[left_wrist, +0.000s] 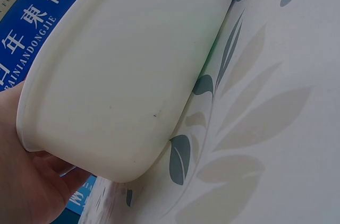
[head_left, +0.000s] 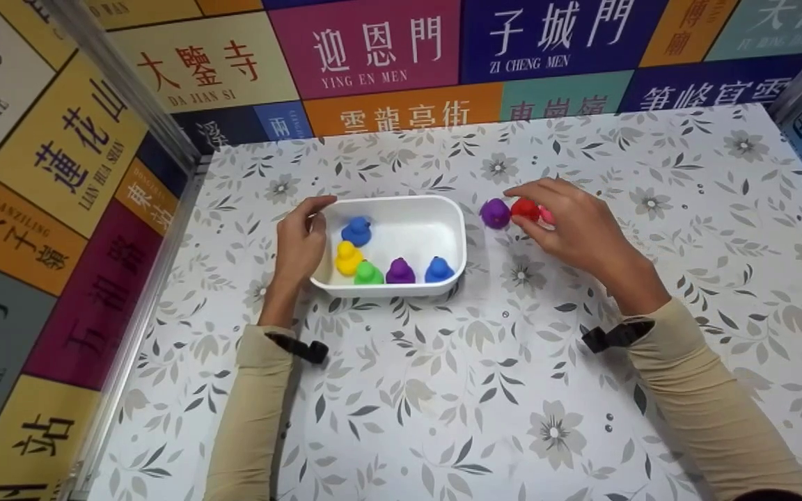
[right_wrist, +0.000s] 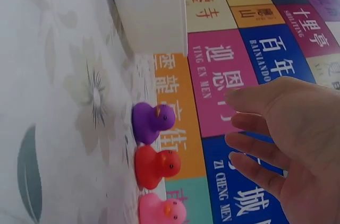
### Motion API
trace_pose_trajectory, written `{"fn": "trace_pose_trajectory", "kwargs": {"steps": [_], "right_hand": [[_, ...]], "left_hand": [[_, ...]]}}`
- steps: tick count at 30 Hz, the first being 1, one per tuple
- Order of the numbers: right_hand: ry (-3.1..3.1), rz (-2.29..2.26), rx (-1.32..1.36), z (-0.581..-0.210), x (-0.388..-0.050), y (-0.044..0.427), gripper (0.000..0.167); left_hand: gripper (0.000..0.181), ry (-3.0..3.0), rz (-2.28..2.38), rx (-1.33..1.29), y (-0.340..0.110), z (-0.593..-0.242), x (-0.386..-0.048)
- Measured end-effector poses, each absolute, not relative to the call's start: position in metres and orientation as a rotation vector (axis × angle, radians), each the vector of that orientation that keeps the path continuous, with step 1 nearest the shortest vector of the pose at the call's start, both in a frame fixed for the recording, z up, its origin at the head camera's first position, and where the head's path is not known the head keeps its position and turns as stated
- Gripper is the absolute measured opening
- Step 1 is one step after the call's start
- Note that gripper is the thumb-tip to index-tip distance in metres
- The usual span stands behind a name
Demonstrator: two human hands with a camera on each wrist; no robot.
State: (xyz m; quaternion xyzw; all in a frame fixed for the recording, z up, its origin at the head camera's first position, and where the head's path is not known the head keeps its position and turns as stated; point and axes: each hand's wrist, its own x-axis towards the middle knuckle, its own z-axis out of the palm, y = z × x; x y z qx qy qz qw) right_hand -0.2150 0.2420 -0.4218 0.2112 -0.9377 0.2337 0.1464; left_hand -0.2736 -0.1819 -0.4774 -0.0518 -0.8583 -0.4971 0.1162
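My left hand grips the left end of a white bin, its fingers at the rim; the left wrist view shows the bin's outer wall with the hand at its end. Inside lie several ducks: two blue, one yellow, one green, one purple. Right of the bin a purple duck, a red duck and a pink duck stand in a row. My right hand hovers over the row, fingers apart and holding nothing; the right wrist view shows the hand clear of the ducks.
The table has a white floral covering. Printed panels with large characters stand along its back and its left side. Dark straps sit on both wrists.
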Motion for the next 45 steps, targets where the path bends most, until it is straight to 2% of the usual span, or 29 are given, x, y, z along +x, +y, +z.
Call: {"fn": "trace_pose_trajectory", "kwargs": {"steps": [8, 16, 25, 45], "right_hand": [[-2.673, 0.707, 0.708, -0.417, -0.208, 0.219, 0.034], [-2.741, 0.772, 0.801, -0.413, -0.204, 0.188, 0.044], [-2.837, 0.788, 0.888, -0.412, -0.203, 0.158, 0.045], [-3.063, 0.595, 0.778, -0.413, -0.204, 0.126, 0.036]], "left_hand": [[0.038, -2.535, -1.449, -0.136, -0.181, -0.477, -0.273], [0.038, -2.528, -1.458, -0.140, -0.182, -0.478, -0.274], [0.038, -2.505, -1.472, -0.159, -0.182, -0.478, -0.275], [0.038, -2.532, -1.474, -0.144, -0.182, -0.477, -0.274]]}}
